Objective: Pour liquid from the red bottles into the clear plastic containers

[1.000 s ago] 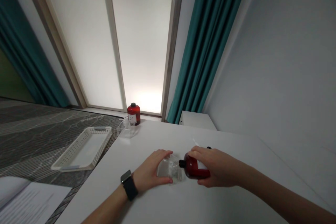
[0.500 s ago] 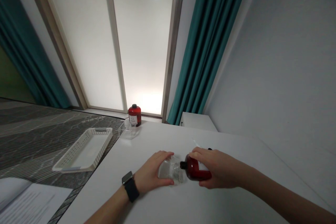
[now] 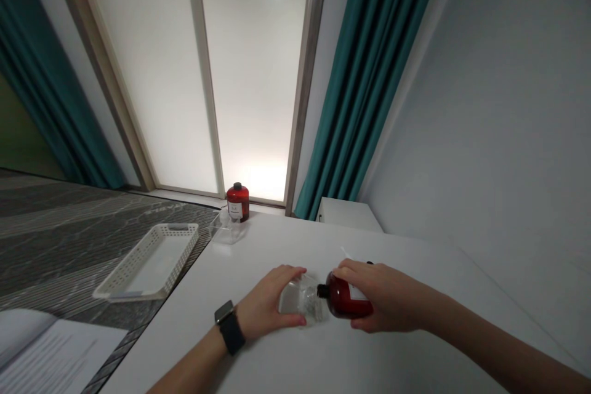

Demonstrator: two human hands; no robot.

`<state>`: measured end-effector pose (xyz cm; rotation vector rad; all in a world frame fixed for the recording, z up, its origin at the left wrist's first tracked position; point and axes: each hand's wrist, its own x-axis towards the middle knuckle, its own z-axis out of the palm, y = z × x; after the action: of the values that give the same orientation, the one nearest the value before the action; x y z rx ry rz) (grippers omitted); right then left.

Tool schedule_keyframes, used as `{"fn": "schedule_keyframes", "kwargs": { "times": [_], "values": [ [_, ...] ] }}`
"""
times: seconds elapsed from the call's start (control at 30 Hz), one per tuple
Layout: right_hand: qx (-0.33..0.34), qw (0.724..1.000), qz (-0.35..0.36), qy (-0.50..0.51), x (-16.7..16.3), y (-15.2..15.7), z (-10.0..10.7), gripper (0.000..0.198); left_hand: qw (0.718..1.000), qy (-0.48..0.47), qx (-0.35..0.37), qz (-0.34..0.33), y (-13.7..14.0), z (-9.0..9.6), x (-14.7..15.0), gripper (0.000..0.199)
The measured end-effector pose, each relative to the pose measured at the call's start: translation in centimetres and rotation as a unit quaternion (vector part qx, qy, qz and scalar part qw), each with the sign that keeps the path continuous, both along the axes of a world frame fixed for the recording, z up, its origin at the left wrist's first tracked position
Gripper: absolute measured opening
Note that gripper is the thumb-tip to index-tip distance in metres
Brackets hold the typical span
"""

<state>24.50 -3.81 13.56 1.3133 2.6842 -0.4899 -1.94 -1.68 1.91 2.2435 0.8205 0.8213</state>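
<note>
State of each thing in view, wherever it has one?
Clear container: held in left hand
Held bottle: in right hand, tipped, neck toward the container
Far bottle: upright, capped
Far clear tray: set down beside far bottle
Basket: right way up
Booklet: open
Watch: strapped on left wrist
Curtains: gathered in folds
Frosted panels: lit

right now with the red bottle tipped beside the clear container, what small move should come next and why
I'd probably ease the tipped red bottle slightly toward the left hand: its black neck appears only at the edge of the clear container held there.
</note>
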Motion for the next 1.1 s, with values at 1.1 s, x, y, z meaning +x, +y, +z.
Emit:
{"fn": "schedule_keyframes", "kwargs": {
  "times": [1.1],
  "values": [
    [-0.007, 1.000, 0.000, -0.004, -0.17, 0.03, 0.28, 0.064, 1.000, 0.012, -0.007, 0.011, -0.16, 0.07, -0.04, 0.074]
  ]
}}
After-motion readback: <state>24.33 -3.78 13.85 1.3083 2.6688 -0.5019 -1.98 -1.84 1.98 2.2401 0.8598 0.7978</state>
